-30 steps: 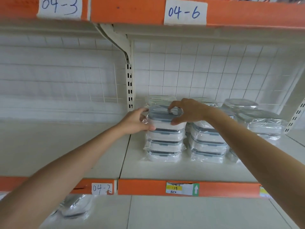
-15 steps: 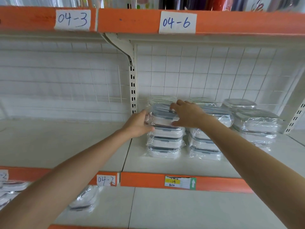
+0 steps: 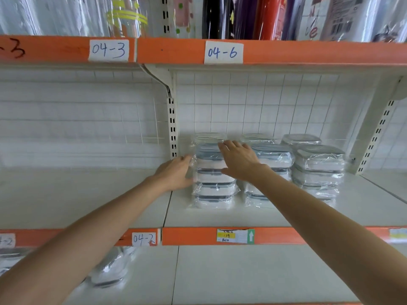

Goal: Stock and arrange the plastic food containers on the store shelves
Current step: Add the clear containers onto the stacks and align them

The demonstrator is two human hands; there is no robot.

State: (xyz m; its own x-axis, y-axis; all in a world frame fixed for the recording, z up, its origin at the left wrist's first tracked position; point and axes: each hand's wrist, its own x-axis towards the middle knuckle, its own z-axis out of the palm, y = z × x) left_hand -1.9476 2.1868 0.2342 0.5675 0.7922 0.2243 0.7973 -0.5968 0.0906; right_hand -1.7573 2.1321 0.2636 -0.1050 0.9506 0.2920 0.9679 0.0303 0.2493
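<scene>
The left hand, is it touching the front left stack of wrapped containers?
Touching. The head view shows the left hand pressed flat against the left side of the front left stack of wrapped containers, no gap at the plastic wrap.

1 head-worn camera faces the shelf (image 3: 220,219) straight on, close, at arm's reach.

Bright, even shop light, soft and a little washed out.

Glare glints on the plastic wrap of the containers (image 3: 319,159); shadows under them are faint. The shelf edge (image 3: 286,52) bows with wide-angle distortion, and the goods above it and both forearms near the corners are smeared.
</scene>
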